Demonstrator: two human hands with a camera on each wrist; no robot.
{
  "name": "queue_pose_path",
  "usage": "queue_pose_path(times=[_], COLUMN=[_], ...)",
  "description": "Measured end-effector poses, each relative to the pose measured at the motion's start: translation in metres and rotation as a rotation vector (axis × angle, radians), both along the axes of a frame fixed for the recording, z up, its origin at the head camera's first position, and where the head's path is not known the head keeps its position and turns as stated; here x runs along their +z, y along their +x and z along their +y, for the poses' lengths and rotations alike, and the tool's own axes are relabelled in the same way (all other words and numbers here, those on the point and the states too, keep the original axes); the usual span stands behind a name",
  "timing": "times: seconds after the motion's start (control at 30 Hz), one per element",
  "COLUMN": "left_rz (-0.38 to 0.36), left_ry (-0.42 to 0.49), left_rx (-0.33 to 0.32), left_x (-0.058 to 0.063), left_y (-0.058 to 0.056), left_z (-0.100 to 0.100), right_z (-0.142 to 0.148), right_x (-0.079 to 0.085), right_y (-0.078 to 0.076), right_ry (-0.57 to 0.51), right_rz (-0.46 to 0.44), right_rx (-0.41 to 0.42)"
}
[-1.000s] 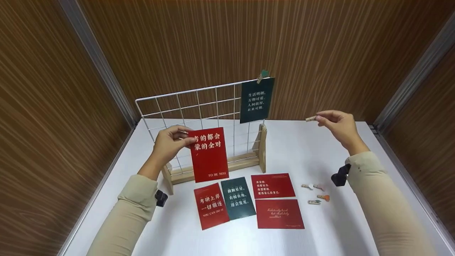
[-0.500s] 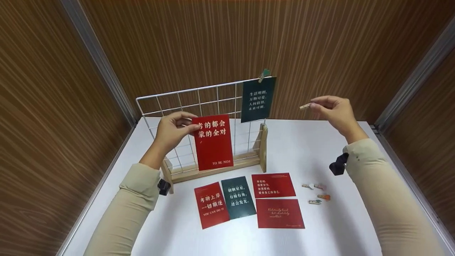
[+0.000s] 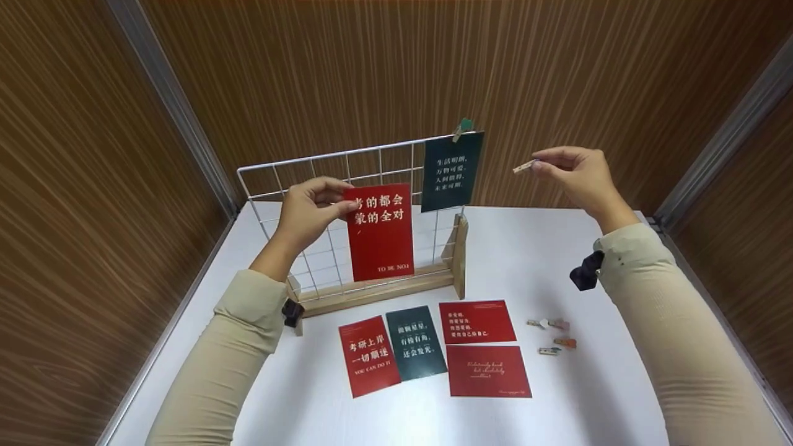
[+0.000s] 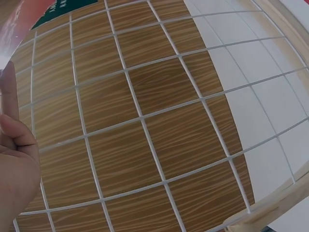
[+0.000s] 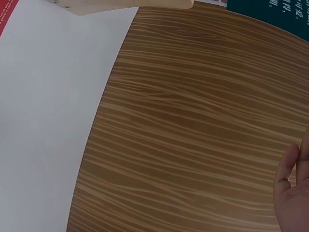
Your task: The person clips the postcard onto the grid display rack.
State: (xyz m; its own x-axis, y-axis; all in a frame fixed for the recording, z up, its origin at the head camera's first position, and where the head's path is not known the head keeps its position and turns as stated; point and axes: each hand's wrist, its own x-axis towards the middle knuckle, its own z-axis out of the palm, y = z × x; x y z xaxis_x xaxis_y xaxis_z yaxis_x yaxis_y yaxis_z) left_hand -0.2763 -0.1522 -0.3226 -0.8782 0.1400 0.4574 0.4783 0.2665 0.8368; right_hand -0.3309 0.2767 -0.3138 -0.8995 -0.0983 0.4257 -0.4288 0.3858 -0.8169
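My left hand (image 3: 313, 214) pinches a red card (image 3: 381, 241) by its upper left edge, holding it upright in front of the white wire grid (image 3: 322, 176). Between thumb and fingertips, my right hand (image 3: 582, 179) holds a small wooden clothespin (image 3: 525, 166), raised to the right of the grid. A dark green card (image 3: 452, 170) hangs at the grid's right end under a clothespin with a green top (image 3: 463, 129). In the left wrist view the hand (image 4: 17, 159) shows beside the grid wires; the right wrist view catches only part of the hand (image 5: 294, 193).
On the white table (image 3: 495, 248) lie a red card (image 3: 370, 357), a green card (image 3: 416, 344) and two more red cards, one being the lower red card (image 3: 489, 371). Several clothespins (image 3: 548, 351) lie to their right. A wooden base (image 3: 378, 289) supports the grid.
My left hand has lifted the red card up and to the right, closer to the grid's top rail. My right hand has moved up and left with the clothespin.
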Motion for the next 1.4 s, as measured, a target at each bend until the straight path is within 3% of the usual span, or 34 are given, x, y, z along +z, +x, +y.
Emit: queue_pose_path(times=[0.43, 0.7, 1.4], left_rz=[0.043, 0.068, 0.094], left_ry=[0.001, -0.003, 0.002], left_rx=[0.042, 0.1, 0.175], left_x=[0.014, 0.02, 0.03], left_y=[-0.005, -0.008, -0.016], left_z=[0.007, 0.012, 0.03], right_z=[-0.025, -0.042, -0.084], right_x=[0.032, 0.049, 0.074], right_y=[-0.001, -0.002, -0.005], right_ry=[0.082, 0.109, 0.12], right_rz=[0.034, 0.044, 0.085], right_rx=[0.014, 0.023, 0.113])
